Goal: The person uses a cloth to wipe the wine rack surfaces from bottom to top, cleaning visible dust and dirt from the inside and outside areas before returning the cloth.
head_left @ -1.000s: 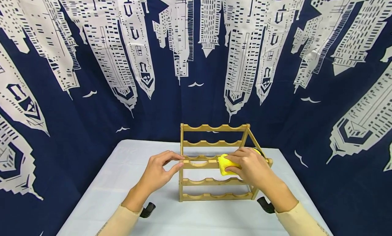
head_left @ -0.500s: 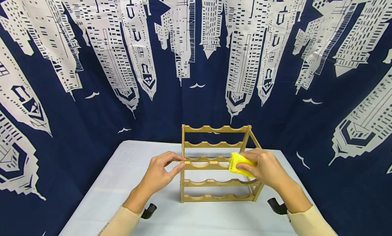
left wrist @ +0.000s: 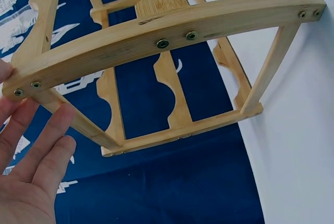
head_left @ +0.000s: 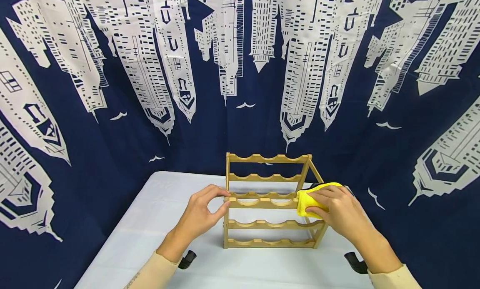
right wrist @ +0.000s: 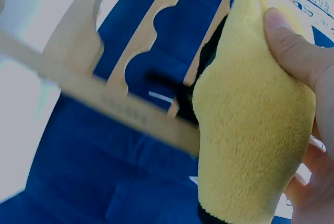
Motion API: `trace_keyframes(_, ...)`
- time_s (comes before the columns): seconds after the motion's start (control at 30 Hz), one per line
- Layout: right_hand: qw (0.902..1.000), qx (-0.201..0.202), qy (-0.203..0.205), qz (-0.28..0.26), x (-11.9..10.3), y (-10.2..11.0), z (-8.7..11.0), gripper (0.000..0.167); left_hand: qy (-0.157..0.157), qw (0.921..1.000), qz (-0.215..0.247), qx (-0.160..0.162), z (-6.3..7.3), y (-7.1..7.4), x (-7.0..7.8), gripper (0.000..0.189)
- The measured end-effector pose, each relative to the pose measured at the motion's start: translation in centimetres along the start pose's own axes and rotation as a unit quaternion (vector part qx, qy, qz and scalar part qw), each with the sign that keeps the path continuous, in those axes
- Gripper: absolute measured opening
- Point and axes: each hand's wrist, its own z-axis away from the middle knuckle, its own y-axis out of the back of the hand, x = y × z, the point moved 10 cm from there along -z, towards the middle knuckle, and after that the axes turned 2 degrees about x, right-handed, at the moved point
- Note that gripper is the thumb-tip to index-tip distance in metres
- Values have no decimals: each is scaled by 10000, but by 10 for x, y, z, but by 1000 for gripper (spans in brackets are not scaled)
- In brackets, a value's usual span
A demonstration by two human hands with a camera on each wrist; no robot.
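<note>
A small wooden wine rack [head_left: 258, 225] with scalloped rails stands upright on the table. At its upper left front corner, my left hand [head_left: 200, 215] pinches the frame between thumb and fingertips. The left wrist view shows the bolted side bar [left wrist: 177, 37] up close, with fingers [left wrist: 49, 153] at its end. My right hand [head_left: 343, 210] grips a folded yellow cloth [head_left: 306, 202] at the right end of the front rail, hiding that corner. In the right wrist view the thumb presses into the fluffy cloth [right wrist: 250, 109], and a dark edge shows along its side.
A pale cover lies over the table [head_left: 150, 222]. Behind it hangs a navy curtain [head_left: 208, 135] printed with white buildings. Black curved pieces, one by the left wrist [head_left: 187, 260] and one by the right [head_left: 355, 262], show beside the forearms.
My right hand has moved rightward along the front rail with the yellow cloth, from the middle right to its end. The left hand keeps its place on the corner. The whole view has shifted slightly.
</note>
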Motion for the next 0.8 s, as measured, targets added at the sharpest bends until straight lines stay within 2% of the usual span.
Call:
trace_keyframes(0.13,9993,33,333,177,-1,7,3,46,-40,10000,-8,71,0,0,-1,23)
trace_keyframes(0.2,9990,120,391,185,0,11,4,57,-49,9999,-32,88,0,0,-2,23)
trace_keyframes(0.27,9991,263,315,130,4,16,5,74,-73,9999,-42,88,0,0,-1,22)
trace_keyframes(0.3,9992,332,207,62,9,19,6,77,-40,10000,-31,73,0,0,-2,22)
trace_keyframes(0.4,9978,537,-247,-291,25,24,10,72,21,10000,15,54,0,1,-2,21)
trace_keyframes(0.5,9910,894,-778,-622,44,30,16,71,51,9999,68,64,-1,3,-2,21)
trace_keyframes(0.57,9822,1159,-1298,-706,58,32,25,54,6,9999,67,93,-1,3,-1,21)
trace_keyframes(0.63,9642,1372,-2118,-816,76,32,40,40,-12,9999,55,109,-1,3,0,22)
trace_keyframes(0.67,9491,1411,-2655,-939,86,30,50,38,-23,9999,41,115,-1,2,0,22)
trace_keyframes(0.7,9311,1374,-3208,-1057,96,26,61,40,-29,9999,38,112,-1,1,0,22)
trace_keyframes(0.73,9092,1319,-3757,-1220,105,21,73,42,-30,9999,35,92,-1,0,1,22)
trace_keyframes(0.8,8606,1229,-4673,-1611,118,12,97,42,-47,10000,55,42,0,-2,2,22)
